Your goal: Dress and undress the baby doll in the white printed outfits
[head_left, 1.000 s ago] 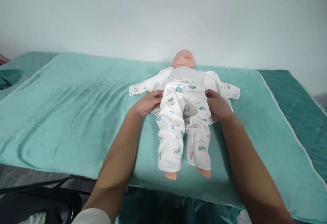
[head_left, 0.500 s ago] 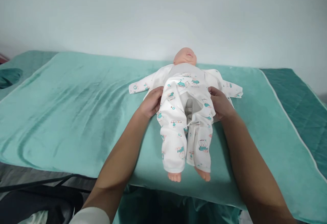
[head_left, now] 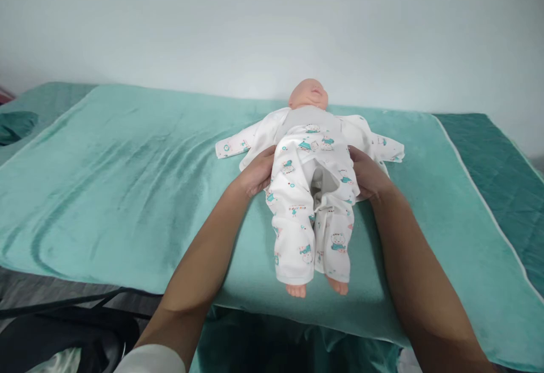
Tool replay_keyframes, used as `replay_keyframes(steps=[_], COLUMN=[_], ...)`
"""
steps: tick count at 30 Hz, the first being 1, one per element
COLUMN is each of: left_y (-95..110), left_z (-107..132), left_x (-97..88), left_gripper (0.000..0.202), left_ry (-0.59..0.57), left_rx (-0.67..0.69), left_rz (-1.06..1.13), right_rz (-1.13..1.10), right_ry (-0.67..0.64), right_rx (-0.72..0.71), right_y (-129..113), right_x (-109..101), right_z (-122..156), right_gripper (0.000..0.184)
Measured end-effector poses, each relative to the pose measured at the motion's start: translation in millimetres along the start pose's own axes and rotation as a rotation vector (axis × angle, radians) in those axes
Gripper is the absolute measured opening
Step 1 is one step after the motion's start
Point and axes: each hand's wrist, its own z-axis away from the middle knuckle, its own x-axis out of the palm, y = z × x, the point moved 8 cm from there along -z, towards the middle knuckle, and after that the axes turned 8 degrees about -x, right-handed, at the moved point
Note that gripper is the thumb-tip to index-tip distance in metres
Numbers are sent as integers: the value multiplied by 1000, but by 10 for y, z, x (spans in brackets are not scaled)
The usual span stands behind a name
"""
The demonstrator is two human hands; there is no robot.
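Note:
A baby doll (head_left: 306, 94) lies on its back, head towards the wall and feet towards me. White printed trousers (head_left: 293, 208) with an opening at the crotch cover its legs, and the bare feet stick out below the cuffs. A white printed jacket (head_left: 267, 129) is spread under it with both sleeves stretched outwards. My left hand (head_left: 260, 170) is closed on the trousers at one hip. Opposite it, my right hand (head_left: 368, 172) grips the other side of the trousers. Cloth and the doll's body hide most of my fingertips.
The doll rests on a green plush cover (head_left: 106, 191) spread over a bed. A pale wall (head_left: 272, 33) rises behind. Darker quilted fabric (head_left: 484, 157) lies at the right end. Low at the left stands a black chair (head_left: 55, 333).
The doll's legs and trouser cuffs have shifted slightly right and a little away from me. Both hands have kept their hold at the hips, with the left moving slightly right.

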Motion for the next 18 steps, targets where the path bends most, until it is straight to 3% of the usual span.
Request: replay_keyframes(steps=[3, 7, 10, 14, 18], left_y=[-24, -40, -21, 64, 102], left_z=[18, 34, 18, 28, 64], left_x=[-7, -16, 11, -21, 9], left_gripper=[48, 46, 42, 36, 35], left_ry=[-18, -4, -7, 116, 138], left_rx=[-55, -107, -57, 77, 101], left_rz=[-58, -120, -119, -112, -56], right_rz=[18, 41, 32, 9, -42], right_ry=[-21, -2, 5, 47, 74], right_rx=[40, 42, 33, 3, 13], right_y=[23, 46, 32, -31, -37], right_x=[-8, -4, 55, 90, 67], right_z=[-2, -6, 11, 12, -9], right_gripper=[46, 38, 31, 28, 29])
